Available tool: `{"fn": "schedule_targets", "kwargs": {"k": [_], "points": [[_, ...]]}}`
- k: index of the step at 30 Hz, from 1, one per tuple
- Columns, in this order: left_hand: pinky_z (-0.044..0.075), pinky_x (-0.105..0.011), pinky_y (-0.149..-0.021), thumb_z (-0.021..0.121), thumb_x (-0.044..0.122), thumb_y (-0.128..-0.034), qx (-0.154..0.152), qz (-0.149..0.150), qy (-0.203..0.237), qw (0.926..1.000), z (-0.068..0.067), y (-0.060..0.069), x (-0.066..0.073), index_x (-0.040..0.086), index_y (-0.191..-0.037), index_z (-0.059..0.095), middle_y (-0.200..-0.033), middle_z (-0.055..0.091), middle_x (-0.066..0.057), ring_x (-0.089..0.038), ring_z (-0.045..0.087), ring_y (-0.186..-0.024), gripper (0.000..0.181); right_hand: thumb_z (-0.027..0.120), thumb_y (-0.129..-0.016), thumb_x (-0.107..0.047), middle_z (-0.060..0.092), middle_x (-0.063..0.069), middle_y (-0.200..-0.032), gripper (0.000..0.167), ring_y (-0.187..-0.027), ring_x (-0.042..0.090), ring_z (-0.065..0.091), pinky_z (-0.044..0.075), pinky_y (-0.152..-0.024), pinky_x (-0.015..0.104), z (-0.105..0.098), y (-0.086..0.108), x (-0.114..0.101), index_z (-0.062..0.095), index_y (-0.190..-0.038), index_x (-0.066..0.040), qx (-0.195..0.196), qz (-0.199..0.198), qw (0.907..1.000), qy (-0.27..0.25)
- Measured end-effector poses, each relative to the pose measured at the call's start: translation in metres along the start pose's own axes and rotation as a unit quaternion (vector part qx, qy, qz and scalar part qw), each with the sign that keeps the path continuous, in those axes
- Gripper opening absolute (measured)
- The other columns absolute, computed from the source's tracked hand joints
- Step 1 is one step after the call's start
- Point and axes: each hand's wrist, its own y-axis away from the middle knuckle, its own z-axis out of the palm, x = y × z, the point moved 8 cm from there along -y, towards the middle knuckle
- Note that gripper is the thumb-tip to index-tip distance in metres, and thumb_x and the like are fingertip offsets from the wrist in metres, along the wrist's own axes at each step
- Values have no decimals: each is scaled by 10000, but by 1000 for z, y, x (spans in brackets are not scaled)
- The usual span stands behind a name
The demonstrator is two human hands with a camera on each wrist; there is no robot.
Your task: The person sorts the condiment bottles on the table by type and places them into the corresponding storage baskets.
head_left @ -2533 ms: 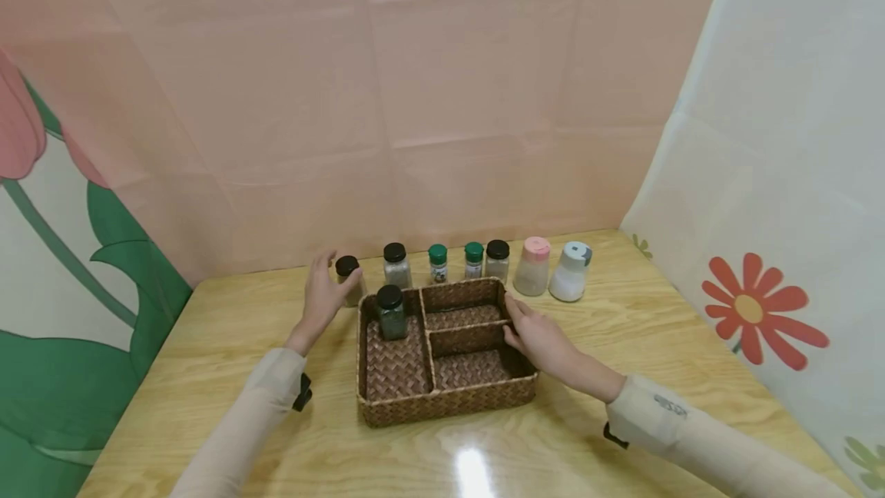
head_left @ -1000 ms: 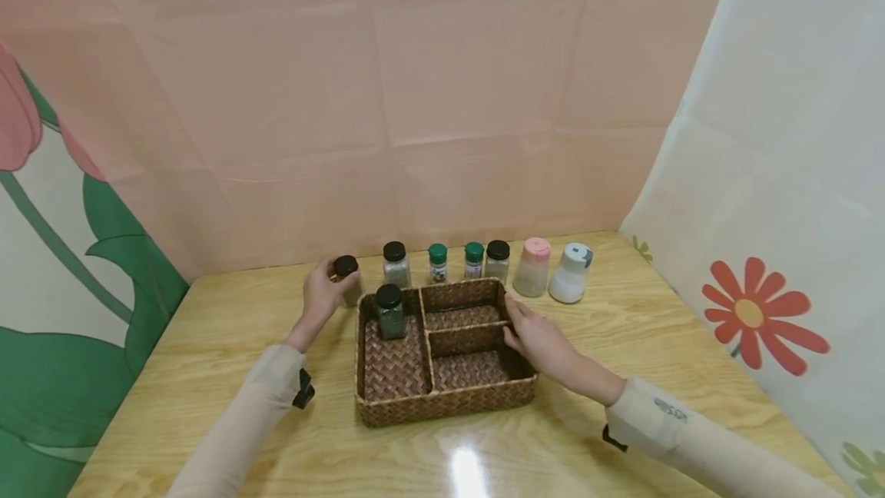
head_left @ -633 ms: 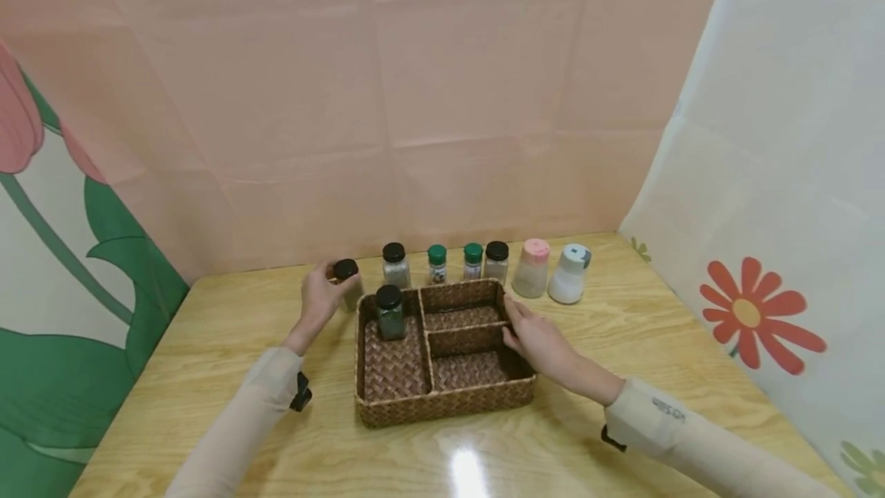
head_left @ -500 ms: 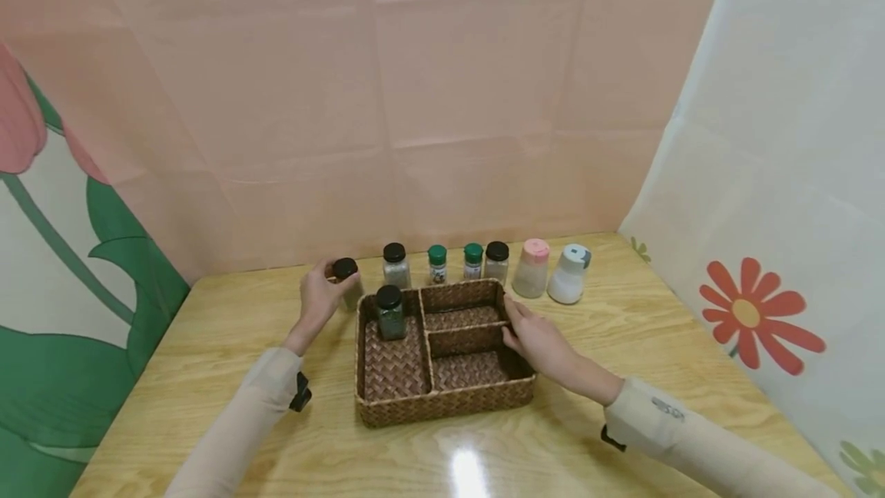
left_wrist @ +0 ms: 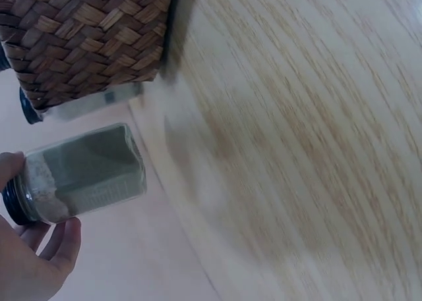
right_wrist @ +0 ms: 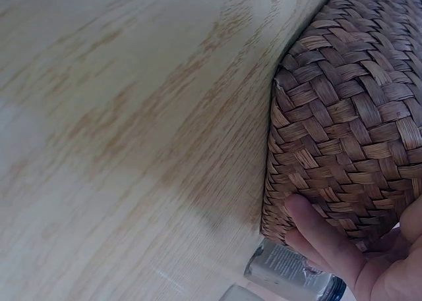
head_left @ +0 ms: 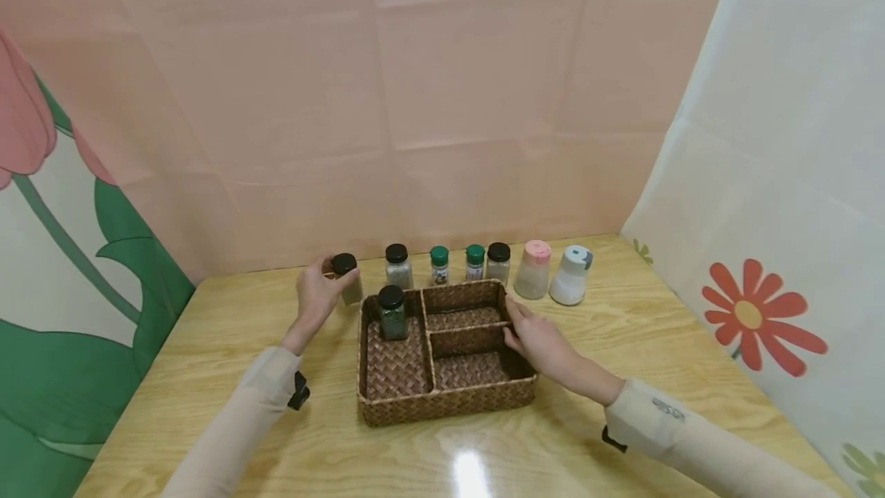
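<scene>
Left hand [head_left: 316,297]: fingers now clamped round the end jar [left_wrist: 89,172] near its top; moments ago they stood apart beside it.
End jar: outside the tray [head_left: 445,408], near its back left corner; I read it as just off the surface [head_left: 207,344].
Right hand [head_left: 542,340]: gripping the tray's right wall, unchanged.
Green jar [head_left: 394,321]: upright, rear of left compartment, unmoved.
Upshot: I judge the end jar secured, tray steadied.
</scene>
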Motion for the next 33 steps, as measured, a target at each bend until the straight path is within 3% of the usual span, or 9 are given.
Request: {"fn": "schedule_targets", "kwargs": {"k": [14,24,33], "points": [[453,-442,-736,838,187,-811,396,193,40,9990,-16,-1,14,-62,-1113,668,-948,661,-230,-366,591,-849,426,671,-887,-25,605,342,-1192,503,-388,97,411,405,-400,286,1,1,0,505,-1323,163,81,-64,9999,-23],[502,-482,-833,835,181,-816,392,297,151,9987,-26,-1,26,-69,-1126,665,-1023,680,-240,-378,632,-916,433,668,-891,-29,602,337,-1205,496,-418,164,471,448,-425,363,-1,1,0,510,-1323,156,41,-9,10000,-5],[510,-469,-831,833,178,-817,381,343,217,9984,-34,-1,40,-73,-1106,662,-1014,677,-238,-371,640,-908,419,666,-896,-40,602,333,-1213,505,-412,146,448,440,-423,359,-1,0,0,506,-1335,150,-16,53,10000,42]]}}
